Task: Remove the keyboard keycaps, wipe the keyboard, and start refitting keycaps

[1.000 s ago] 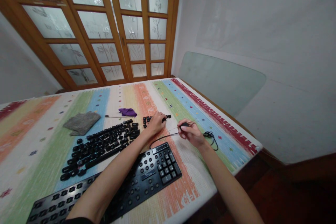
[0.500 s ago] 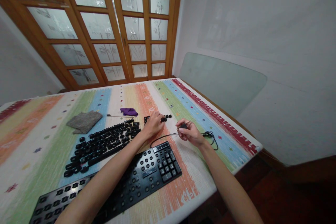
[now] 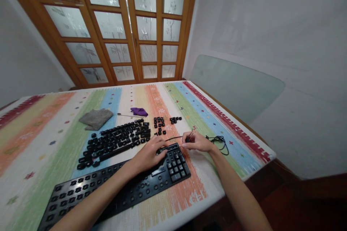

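Observation:
The black keyboard [image 3: 135, 187] lies at the near table edge, most of its keycaps off; the number pad [image 3: 177, 168] at its right end still has caps. My left hand [image 3: 151, 153] rests over its upper edge beside the indicator panel, fingers and thumb apart, with nothing seen in them. Just off the keyboard's upper right corner, my right hand [image 3: 197, 141] pinches a small dark tool with thin wires, apparently a keycap puller [image 3: 188, 139], mostly covered by the fingers. Loose black keycaps [image 3: 116, 139] form rows behind the keyboard, with smaller groups [image 3: 159, 122] farther right.
A black cable [image 3: 221, 144] is coiled right of my right hand. Behind the keycaps lie a grey cloth [image 3: 96, 118], a purple cloth [image 3: 139, 111] and a thin stick-like tool [image 3: 127, 115]. A striped cloth [image 3: 200, 191] covers the table; its right edge runs near the wall.
My left hand has come back from the small keycap groups to the keyboard's upper edge. My right hand has moved slightly closer to the keyboard corner, still holding the puller. The view has shifted a little.

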Demonstrator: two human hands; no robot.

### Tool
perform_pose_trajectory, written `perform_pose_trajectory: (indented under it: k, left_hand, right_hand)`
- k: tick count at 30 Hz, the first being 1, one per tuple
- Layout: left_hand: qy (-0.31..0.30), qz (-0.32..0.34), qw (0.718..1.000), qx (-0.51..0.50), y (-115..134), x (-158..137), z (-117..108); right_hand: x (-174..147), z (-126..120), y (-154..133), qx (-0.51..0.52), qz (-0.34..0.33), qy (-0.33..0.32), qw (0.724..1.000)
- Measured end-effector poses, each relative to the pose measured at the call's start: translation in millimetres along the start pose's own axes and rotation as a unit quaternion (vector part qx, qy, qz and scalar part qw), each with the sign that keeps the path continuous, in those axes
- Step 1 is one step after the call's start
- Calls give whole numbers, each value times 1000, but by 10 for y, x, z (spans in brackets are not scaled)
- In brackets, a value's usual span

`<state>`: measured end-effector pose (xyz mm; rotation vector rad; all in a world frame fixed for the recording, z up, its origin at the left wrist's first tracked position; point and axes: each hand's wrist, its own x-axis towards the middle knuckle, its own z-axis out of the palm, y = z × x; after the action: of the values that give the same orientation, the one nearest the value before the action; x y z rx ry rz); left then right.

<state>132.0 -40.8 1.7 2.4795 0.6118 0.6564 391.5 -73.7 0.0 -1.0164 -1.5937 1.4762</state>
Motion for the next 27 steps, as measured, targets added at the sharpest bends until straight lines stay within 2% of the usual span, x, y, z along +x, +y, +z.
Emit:
perform_pose_trajectory:
  k: [4,9,16,27]
  left_hand:
    - [7,-2,1000,-8,29,-175,38]
    - [0,11,1000,-13,5,-244,93]
    - [-14,15,1000,-11,-15,-233,98]
    - [-14,12,1000,-9,24,-181,87]
  right_hand:
    - [-17,17,-2,-11,24,-36,999]
    - [1,103,17,-26,48,-64,996]
    - [70,258,10,-152,-45,-83,984]
    - [142,347,84,-86,3,31,996]
